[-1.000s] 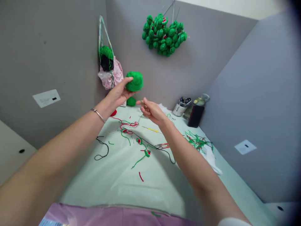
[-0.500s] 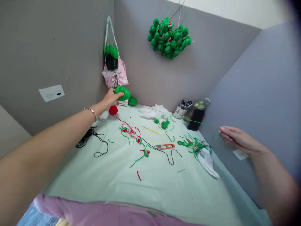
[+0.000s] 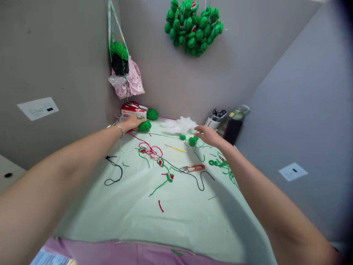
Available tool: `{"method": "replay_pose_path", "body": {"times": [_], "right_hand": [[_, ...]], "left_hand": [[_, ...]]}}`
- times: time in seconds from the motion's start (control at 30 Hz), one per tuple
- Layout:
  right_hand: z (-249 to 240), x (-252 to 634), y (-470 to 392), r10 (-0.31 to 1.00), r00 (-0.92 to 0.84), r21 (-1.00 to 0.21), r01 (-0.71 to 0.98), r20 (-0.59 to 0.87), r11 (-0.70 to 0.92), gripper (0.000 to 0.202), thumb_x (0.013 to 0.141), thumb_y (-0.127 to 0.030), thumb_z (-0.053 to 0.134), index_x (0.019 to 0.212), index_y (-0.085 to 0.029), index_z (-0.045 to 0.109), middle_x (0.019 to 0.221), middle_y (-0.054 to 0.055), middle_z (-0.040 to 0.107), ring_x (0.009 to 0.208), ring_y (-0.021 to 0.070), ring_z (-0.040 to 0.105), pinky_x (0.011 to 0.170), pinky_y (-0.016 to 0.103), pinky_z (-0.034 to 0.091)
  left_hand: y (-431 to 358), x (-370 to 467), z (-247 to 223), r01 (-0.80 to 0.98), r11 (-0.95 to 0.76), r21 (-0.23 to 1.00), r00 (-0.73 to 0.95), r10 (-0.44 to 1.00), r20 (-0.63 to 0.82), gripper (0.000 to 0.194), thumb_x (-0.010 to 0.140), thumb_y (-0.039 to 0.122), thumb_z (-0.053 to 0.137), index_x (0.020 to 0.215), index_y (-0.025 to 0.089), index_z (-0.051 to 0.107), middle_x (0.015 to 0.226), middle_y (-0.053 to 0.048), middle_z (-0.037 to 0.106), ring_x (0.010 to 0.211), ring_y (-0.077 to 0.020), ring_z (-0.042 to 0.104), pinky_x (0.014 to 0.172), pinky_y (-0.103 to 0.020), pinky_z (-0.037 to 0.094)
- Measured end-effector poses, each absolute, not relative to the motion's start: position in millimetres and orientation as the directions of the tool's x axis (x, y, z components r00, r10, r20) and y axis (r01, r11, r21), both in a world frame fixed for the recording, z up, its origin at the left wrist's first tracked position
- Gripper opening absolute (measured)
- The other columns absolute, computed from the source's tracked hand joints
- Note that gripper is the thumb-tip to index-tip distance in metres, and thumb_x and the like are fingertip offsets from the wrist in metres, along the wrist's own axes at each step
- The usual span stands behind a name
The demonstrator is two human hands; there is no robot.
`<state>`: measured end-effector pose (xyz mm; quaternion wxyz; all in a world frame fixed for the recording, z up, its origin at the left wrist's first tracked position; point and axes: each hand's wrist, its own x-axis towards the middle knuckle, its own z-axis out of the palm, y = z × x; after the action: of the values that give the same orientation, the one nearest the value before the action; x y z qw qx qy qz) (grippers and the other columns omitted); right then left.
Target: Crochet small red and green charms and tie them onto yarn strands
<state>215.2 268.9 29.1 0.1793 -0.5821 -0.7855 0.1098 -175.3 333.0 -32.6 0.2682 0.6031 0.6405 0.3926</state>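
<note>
My left hand (image 3: 132,122) has its fingers closed on a green yarn ball (image 3: 145,125) at the back left of the table. A thin green yarn strand (image 3: 164,135) runs from this ball across the cloth toward my right hand (image 3: 206,134). That hand is over the back of the table, fingers bent together at the strand's end; the exact grip is hard to see. Just below its fingertips lie small green crocheted balls (image 3: 192,141) with loose tails. Several red-and-green crocheted pieces (image 3: 170,177) lie mid-table, beside a tangle of red and white yarn (image 3: 151,150).
A yellow-handled crochet hook (image 3: 176,148) and orange thread snips (image 3: 194,168) lie mid-table. White stuffing (image 3: 180,125), a pen cup (image 3: 215,118) and a dark phone (image 3: 233,130) stand along the back. Finished green pieces (image 3: 193,29) and a pink bag (image 3: 134,79) hang on the wall.
My left hand has lowered the green yarn ball to the table. My right hand has moved left and inward from the right side, and the stretched strand has gone slack. The view has tilted down.
</note>
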Motion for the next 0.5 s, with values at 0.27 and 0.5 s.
{"method": "replay_pose_path", "body": {"times": [0.27,0.5], "right_hand": [[6.8,102.6,246.6,0.826,-0.56,-0.432,0.731,0.065,0.529,0.019,0.09,-0.023,0.059,0.104,-0.018,0.071,0.098,0.007,0.073,0.085,0.017,0.066,0.078,0.026,0.047],[-2.4,69.1,242.6,0.785,-0.618,-0.465,0.686,0.036,0.561,0.018,0.09,-0.02,0.058,0.1,-0.017,0.072,0.093,0.006,0.073,0.083,0.0155,0.065,0.074,0.024,0.045]], "left_hand": [[306.9,-215.8,-26.1,0.941,0.01,0.337,-0.096,0.966,0.241,0.035,0.064,0.035,0.074,0.088,0.011,0.069,0.101,-0.014,0.066,0.12,-0.0426,0.052,0.093,-0.049,0.04],[278.8,-202.8,-14.7,0.949,-0.114,0.295,0.01,0.943,0.332,0.039,0.078,0.028,0.06,0.115,0.017,0.063,0.115,-0.009,0.062,0.111,-0.0322,0.057,0.092,-0.04,0.041]]}}
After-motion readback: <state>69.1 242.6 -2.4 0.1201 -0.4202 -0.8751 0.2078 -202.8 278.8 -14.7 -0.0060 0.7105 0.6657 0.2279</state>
